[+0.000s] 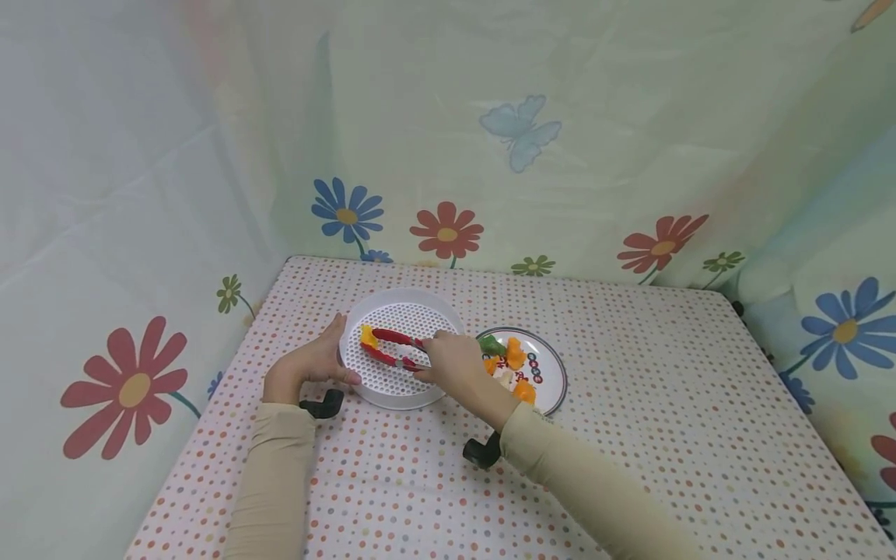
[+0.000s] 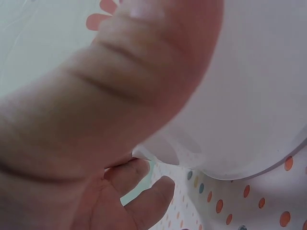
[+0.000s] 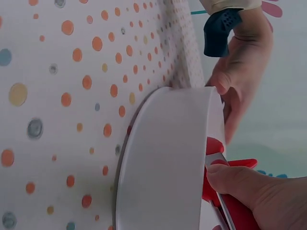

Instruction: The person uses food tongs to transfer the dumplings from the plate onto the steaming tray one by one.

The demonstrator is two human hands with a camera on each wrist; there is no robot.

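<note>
A white perforated strainer bowl (image 1: 404,387) stands on the dotted table. My left hand (image 1: 311,364) grips its left rim (image 2: 249,120), thumb on the near edge. My right hand (image 1: 455,364) holds red tongs (image 1: 393,348) over the bowl, and the tong tips pinch a yellow-orange food piece (image 1: 367,336) at the bowl's left side. The right wrist view shows the bowl's outer wall (image 3: 163,167), the red tongs (image 3: 230,203) in my fingers and the left hand (image 3: 242,81) on the far rim. To the right sits a round plate (image 1: 549,381) with green, orange and pale food pieces (image 1: 514,356).
The table wears a cloth with orange, blue and grey dots (image 1: 630,373). Flowered curtains close it in at the back (image 1: 448,229), left (image 1: 126,385) and right (image 1: 847,330). Open cloth lies to the right of the plate and toward the near edge.
</note>
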